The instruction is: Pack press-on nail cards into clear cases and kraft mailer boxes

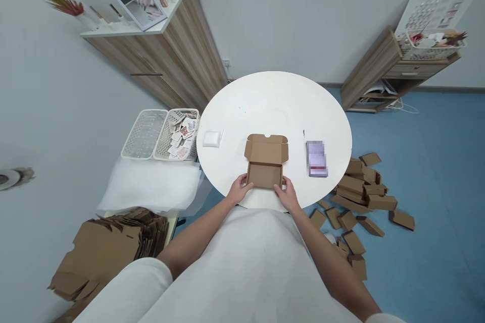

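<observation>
At the tabletop (273,96) edge, our left hand (239,190) and right hand (288,195) each clamp a front corner of the box (265,162), likely squaring it.

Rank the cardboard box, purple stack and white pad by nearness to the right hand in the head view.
1. The cardboard box, at centre, in the grip of the right hand.
2. The purple stack, to the right.
3. The white pad, far left.

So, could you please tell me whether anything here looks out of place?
Yes: small cardboard boxes lie strewn over the blue floor right of the round table, unstacked. The open box between the left hand and right hand sits straight.
</observation>
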### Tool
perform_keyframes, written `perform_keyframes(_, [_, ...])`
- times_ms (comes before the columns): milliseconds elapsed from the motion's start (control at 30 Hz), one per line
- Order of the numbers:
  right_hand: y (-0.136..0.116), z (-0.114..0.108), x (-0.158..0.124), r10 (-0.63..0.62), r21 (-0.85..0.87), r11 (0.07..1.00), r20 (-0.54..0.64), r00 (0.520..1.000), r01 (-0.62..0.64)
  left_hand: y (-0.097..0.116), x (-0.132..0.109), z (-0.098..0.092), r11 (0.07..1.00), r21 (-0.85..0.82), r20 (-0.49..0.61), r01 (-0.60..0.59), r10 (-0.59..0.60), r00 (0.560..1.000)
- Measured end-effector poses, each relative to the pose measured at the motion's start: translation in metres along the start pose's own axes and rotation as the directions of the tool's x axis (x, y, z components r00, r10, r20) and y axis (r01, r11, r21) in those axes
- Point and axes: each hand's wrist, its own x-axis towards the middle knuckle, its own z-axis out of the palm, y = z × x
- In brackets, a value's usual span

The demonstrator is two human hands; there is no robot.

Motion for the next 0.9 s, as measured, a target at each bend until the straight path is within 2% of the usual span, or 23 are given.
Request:
perform_keyframes(67, [0.001, 0.002, 0.003, -0.022, 0.075, 0.997, -0.021, 1.000, 0.024, 0.002, 0.007, 0.003, 0.998, -0.058, -0.010, -0.030, 0.030, 1.000])
perform_keyframes(200, [-0.001, 0.000, 0.011, -0.023, 0.165, 0.986, 0.011, 1.000, 0.020, 0.010, 0.018, 0.007, 0.991, -0.120, 0.020, -0.057, 0.060, 0.998])
perform_keyframes(500, [0.000, 0.000, 0.009, -0.015, 0.175, 0.985, 0.005, 1.000, 0.013, 0.012, 0.015, 0.007, 0.996, -0.082, 0.031, -0.015, 0.018, 0.999])
perform_keyframes(667, [-0.001, 0.001, 0.004, -0.003, 0.104, 0.995, -0.053, 0.999, 0.008, 0.007, 0.016, 0.005, 0.993, -0.093, 0.033, 0.071, -0.069, 0.997])
perform_keyframes(767, [-0.003, -0.002, -0.003, 0.005, 0.016, 1.000, -0.120, 0.993, -0.003, 0.006, 0.016, -0.001, 0.993, -0.086, 0.037, 0.082, -0.079, 0.996])
perform_keyframes(833, [-0.008, -0.003, -0.008, -0.003, -0.056, 0.998, -0.178, 0.984, -0.007, 0.005, 0.016, -0.011, 0.998, -0.036, 0.011, 0.061, -0.060, 0.998])
perform_keyframes(900, [-0.019, -0.002, -0.011, -0.054, -0.132, 0.991, -0.238, 0.970, 0.023, 0.005, 0.018, -0.029, 0.998, 0.067, -0.085, 0.018, -0.013, 0.996])
